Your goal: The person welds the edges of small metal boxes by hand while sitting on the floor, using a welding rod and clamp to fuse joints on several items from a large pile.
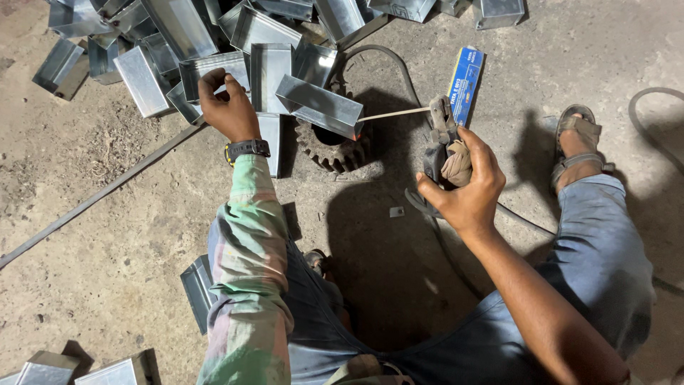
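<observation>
Workpiece: folded sheet-metal channel (320,105), galvanised and shiny, resting tilted across the top of a rusty toothed gear wheel (335,146) on the floor, straight ahead of the person.
Workpiece handling: looks thin and light but stiff; cut edges probably sharp, smooth faces likely slippery. Near end glows orange where the rod meets it, so judged hot there; safest hold is the far, cool end, on the flat walls.
Right hand (467,187): fingers curled fully closed around the cloth-wrapped grip of a welding electrode holder (443,142), thumb on top.
Electrode: thin straight rod (395,113) clamped in the holder, tip touching the channel's near end. Rod looks slender and easy to bend or snap.
Left hand (226,107): raised over the pile, fingers bent loosely toward the palm, seemingly resting on or just above another channel (212,71); cannot tell whether it grips anything. Black wristwatch (247,149) on the wrist.
Pile: many similar channels (178,28) heaped at the top of the view, overlapping, touching the workpiece's far side.
Strays: more channels at bottom left (110,372) and one beside the left knee (197,289).
Cables: dark cable (524,221) trailing from the holder under the right arm; a hose or cable loop (655,100) at far right.
Other: blue electrode box (465,82) just beyond the holder; long flat metal strip (100,194) lying diagonally at left; sandalled foot (581,146) at right.
Obstructions: pile crowds the gear's far and left sides; cable and box sit close on the right-hand side; concrete floor (85,271) is dusty.
</observation>
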